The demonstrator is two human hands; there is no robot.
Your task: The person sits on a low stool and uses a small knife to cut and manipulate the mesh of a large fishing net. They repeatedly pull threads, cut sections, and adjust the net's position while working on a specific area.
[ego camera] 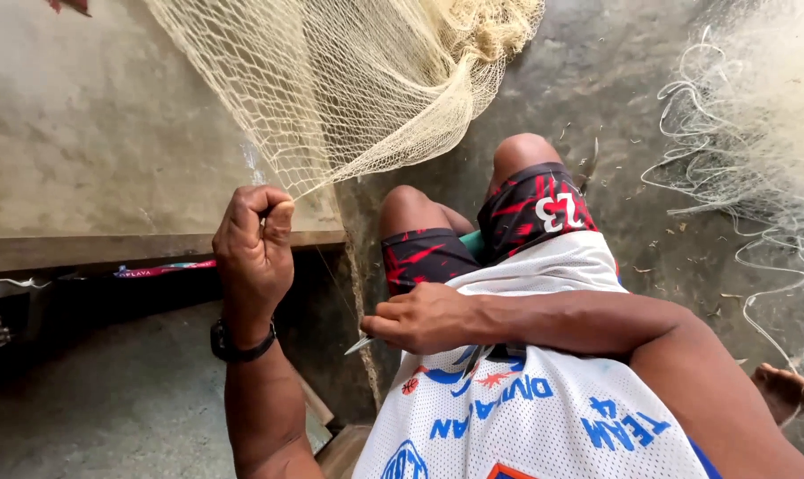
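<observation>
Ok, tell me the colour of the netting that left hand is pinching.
Pale cream netting, best seen in the head view.

From my feed I see bare forearms, a black wristwatch (239,344) on the left wrist, a white mesh jersey (544,399) with blue lettering, and black shorts (499,226) slashed with red, one leg bearing white digits

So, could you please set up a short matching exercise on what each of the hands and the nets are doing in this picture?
Things:
1. left hand
2. right hand
3. cream mesh fishing net
4. pale tangled net

States:
A. lying heaped on the concrete floor
B. holding a slim pointed netting needle near the lap
C. pinching the net's lower edge
D. hanging stretched above the knees

Pairs: 1-C, 2-B, 3-D, 4-A
</observation>
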